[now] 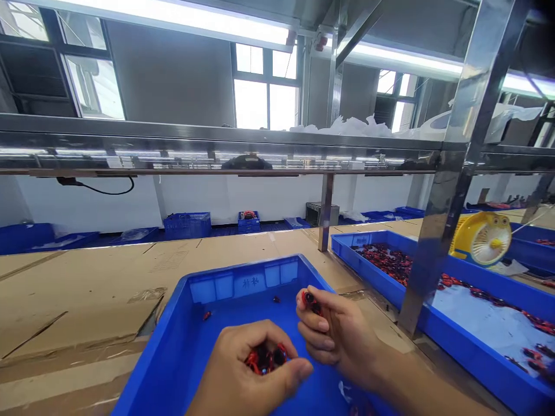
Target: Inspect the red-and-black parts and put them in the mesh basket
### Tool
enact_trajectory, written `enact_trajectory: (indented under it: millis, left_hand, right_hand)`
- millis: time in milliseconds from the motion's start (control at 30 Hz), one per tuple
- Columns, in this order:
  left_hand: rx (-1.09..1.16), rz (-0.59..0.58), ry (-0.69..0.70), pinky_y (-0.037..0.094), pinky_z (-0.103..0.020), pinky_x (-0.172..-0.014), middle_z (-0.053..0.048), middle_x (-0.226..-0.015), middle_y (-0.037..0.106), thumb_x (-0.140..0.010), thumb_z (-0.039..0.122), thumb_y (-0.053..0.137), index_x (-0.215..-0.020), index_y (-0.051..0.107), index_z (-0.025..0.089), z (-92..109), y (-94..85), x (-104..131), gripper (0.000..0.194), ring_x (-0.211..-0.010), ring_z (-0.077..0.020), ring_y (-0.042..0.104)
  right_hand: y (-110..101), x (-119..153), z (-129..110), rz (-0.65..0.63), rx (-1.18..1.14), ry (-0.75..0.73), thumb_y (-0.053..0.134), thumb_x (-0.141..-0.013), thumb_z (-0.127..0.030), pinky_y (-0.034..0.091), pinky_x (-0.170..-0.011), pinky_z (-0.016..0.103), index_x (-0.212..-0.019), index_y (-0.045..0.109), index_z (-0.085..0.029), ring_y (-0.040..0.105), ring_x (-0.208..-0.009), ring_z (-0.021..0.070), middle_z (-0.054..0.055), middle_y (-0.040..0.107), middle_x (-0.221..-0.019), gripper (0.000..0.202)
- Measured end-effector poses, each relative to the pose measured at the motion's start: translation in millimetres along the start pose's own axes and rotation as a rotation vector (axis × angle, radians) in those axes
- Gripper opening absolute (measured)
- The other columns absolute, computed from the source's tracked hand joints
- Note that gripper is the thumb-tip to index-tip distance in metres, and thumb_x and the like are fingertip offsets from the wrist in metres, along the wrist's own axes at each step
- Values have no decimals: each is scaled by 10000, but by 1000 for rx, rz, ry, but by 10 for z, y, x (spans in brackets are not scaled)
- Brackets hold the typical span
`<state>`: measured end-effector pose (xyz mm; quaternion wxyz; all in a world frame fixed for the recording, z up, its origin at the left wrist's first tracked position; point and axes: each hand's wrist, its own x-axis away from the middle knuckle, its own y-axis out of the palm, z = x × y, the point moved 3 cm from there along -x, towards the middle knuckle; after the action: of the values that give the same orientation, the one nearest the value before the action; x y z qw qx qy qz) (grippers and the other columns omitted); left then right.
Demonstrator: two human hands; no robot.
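Note:
My left hand (255, 370) is curled over the blue tray (243, 267), its fingers wrapped round several small red and black pieces (265, 358). Just to its right, my right hand (336, 332) pinches one red and black piece (310, 301) between thumb and forefinger. The hands are close but apart. On the tray's bottom lie two small red pieces, one (207, 315) at the left and a darker one (276, 299) near the far wall. More pieces, partly hidden, are at the tray's lower right beneath my right forearm.
A long blue tray (470, 341) of red and black pieces stands at the right, behind a metal post (437, 214). A yellow fan (481, 238) sits beyond it. Cardboard (95, 289) covers the table. A metal shelf (195, 136) crosses above; blue crates (187, 225) line the back.

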<state>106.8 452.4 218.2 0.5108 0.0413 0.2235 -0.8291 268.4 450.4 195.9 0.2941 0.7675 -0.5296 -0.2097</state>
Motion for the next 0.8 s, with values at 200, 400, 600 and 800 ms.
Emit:
enact_trajectory:
  millis: [200,400,600,800]
  left_hand:
    - [114,61,-61,321,-185,-515,55,-534,554,-436,283,941,-690,763,225,113,-42,53,316,-526,-78,392]
    - [97,116,-32,363,-184,-510,49,-530,578,-420,292,943,-699,777,240,157,-29,55,328,-513,-85,426]
    - [-19,152,-43,375,-226,-521,17,-548,606,-558,357,880,-731,786,246,94,-34,14,225,-532,-129,462]
    - [-210,133,-74,362,-233,-555,32,-590,611,-655,391,820,-801,774,270,31,-37,-34,196,-561,-142,482]
  right_hand:
    - [-4,-6,-8,1,15,3,519,-917,-387,140,-342,173,-808,623,-155,228,-395,53,-71,319,-521,277]
    - [-21,-22,-43,1,26,-18,506,-864,-395,153,-315,181,-666,527,-174,271,-396,65,-60,323,-530,297]
    - [-26,-28,55,64,126,30,504,-870,-410,249,-329,169,-867,610,-168,455,-491,77,-17,510,-739,264]
    - [58,-17,211,10,326,52,615,-864,-525,116,-319,152,-777,527,-182,263,-369,38,-87,398,-510,365]
